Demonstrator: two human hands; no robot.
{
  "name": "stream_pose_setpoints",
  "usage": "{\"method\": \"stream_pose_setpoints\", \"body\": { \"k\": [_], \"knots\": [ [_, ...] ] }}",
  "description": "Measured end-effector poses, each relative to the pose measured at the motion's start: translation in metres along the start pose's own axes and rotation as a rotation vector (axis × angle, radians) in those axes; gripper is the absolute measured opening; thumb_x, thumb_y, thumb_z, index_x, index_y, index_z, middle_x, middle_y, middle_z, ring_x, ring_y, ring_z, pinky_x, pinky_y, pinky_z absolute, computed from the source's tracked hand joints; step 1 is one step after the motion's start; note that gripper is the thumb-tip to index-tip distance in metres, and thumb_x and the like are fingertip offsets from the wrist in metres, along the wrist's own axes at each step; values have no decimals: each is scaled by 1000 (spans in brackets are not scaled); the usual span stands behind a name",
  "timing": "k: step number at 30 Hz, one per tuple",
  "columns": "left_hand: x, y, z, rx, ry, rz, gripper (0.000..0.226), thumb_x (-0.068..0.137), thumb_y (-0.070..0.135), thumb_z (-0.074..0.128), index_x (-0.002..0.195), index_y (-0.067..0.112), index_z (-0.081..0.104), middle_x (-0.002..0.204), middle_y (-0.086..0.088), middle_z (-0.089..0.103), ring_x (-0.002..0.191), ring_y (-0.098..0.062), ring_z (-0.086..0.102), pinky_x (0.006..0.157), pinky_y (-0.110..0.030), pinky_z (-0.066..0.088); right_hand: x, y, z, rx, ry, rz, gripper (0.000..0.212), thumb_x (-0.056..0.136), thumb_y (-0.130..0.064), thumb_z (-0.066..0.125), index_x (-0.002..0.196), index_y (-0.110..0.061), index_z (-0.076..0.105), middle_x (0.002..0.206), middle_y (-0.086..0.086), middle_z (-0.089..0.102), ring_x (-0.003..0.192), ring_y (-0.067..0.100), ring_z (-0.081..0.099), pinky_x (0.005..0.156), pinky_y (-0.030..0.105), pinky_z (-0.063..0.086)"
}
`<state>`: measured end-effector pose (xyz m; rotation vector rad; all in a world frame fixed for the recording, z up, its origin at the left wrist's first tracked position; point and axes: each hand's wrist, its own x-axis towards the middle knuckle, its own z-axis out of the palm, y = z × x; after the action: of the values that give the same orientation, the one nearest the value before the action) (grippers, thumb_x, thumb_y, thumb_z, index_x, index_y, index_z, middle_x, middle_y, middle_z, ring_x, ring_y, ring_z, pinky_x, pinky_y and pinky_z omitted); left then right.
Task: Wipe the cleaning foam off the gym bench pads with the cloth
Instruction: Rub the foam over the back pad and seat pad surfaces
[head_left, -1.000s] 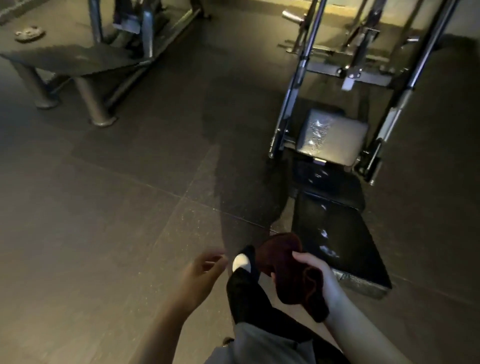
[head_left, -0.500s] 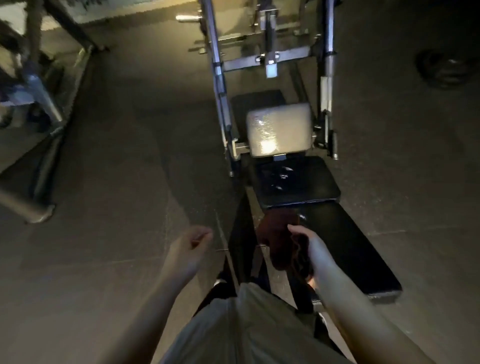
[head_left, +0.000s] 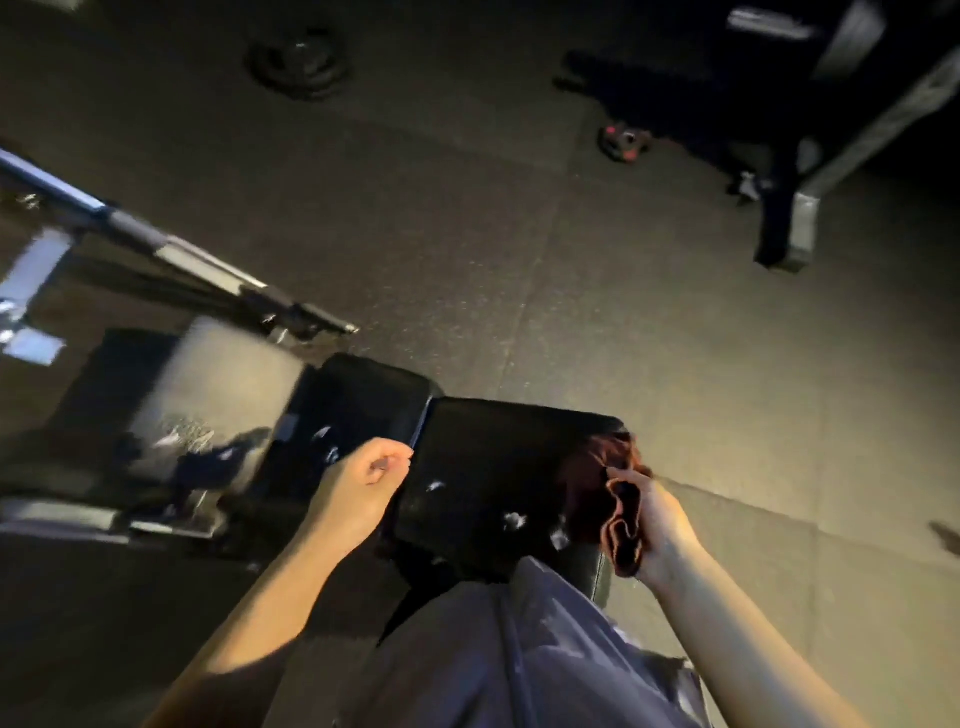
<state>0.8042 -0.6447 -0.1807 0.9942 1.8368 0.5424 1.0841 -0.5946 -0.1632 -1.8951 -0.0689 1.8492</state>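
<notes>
A black gym bench lies across the lower middle of the view, its long pad (head_left: 493, 457) right in front of me and the shorter seat pad (head_left: 363, 400) to the left. Small white blobs of foam (head_left: 514, 519) dot the long pad, and more show on the seat pad. A grey upright pad (head_left: 208, 395) further left carries streaks of foam. My right hand (head_left: 660, 525) grips a dark red cloth (head_left: 597, 493) that rests on the right end of the long pad. Curled loosely, my left hand (head_left: 358, 483) hovers over the gap between the two black pads and holds nothing.
A metal rack bar (head_left: 171, 254) slants in from the left above the bench. A weight plate (head_left: 301, 62) lies on the dark rubber floor at the top. Another machine's frame (head_left: 795, 218) stands at the upper right, with a small dark red-marked object (head_left: 623, 143) beside it.
The view has swung round sharply, so the bench now runs left to right. My right hand has brought the cloth down onto the long pad's end; my left hand has moved over the pads.
</notes>
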Motion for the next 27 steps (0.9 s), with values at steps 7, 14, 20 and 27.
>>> {"method": "stream_pose_setpoints", "body": {
  "k": [7, 14, 20, 27],
  "knots": [
    [70, 29, 1, 149, -193, 111, 23, 94, 23, 57, 85, 43, 63, 95, 12, 68, 96, -9, 63, 83, -27, 47, -3, 35, -30, 122, 382, -140, 21, 98, -11, 45, 115, -19, 55, 86, 9, 65, 74, 24, 61, 65, 35, 49],
    [48, 42, 54, 249, -406, 203, 19, 95, 27, 56, 92, 45, 59, 96, 9, 66, 92, -7, 63, 74, -17, 47, 12, 117, -82, 40, 587, -203, 33, 101, -10, 39, 131, -16, 52, 111, 12, 63, 96, 28, 60, 87, 39, 45],
    [0, 17, 81, 282, -367, 275, 19, 95, 26, 56, 108, 39, 58, 95, 14, 65, 90, 2, 60, 70, -7, 42, 45, 155, -100, -394, 496, -423, 39, 99, -10, 42, 137, -14, 46, 132, 3, 52, 127, 25, 46, 99, 31, 35],
    [-41, -63, 120, 317, -291, 232, 24, 94, 20, 58, 110, 38, 58, 91, 18, 65, 91, 9, 57, 73, -2, 41, 125, 157, -74, -920, 226, -639, 62, 93, -61, 38, 148, -35, 28, 161, 1, 7, 147, 21, 4, 118, 33, 9]
  ]
}}
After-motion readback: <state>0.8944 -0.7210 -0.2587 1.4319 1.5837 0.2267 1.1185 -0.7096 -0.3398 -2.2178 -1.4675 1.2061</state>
